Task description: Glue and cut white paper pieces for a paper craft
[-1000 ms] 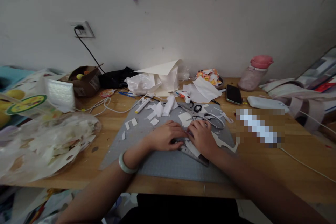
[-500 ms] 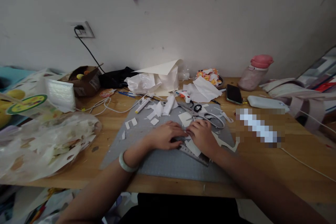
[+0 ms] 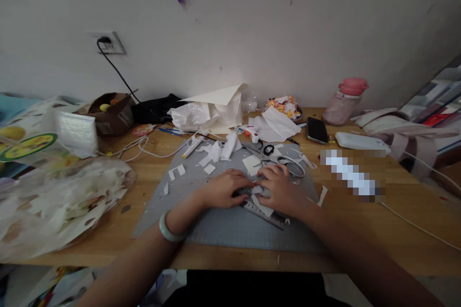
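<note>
**Grey cutting mat: both hands on ruler and paper**

Grey cutting mat (image 3: 216, 223) lies on the wooden desk (image 3: 360, 235) and serves as the reference for all positions.

1. Left hand (image 3: 223, 189): palm down near the mat's centre, fingers pressing flat on the ruler (image 3: 264, 215). A pale bangle (image 3: 168, 231) sits on the wrist.
2. Right hand (image 3: 283, 191): just right of the left hand, fingers curled down onto a white paper piece (image 3: 262, 205) lying on the ruler. Whether it grips a tool cannot be told.
3. Ruler: runs diagonally toward the mat's near right side, partly under both hands.
4. Scissors (image 3: 288, 163): at the mat's far right edge, just beyond the right hand.
5. White paper scraps (image 3: 216, 151): scattered on the mat's far portion.
6. Phone (image 3: 317, 129): beyond the mat's far right corner.
7. Plastic bag of offcuts (image 3: 61, 201): left of the mat.
</note>
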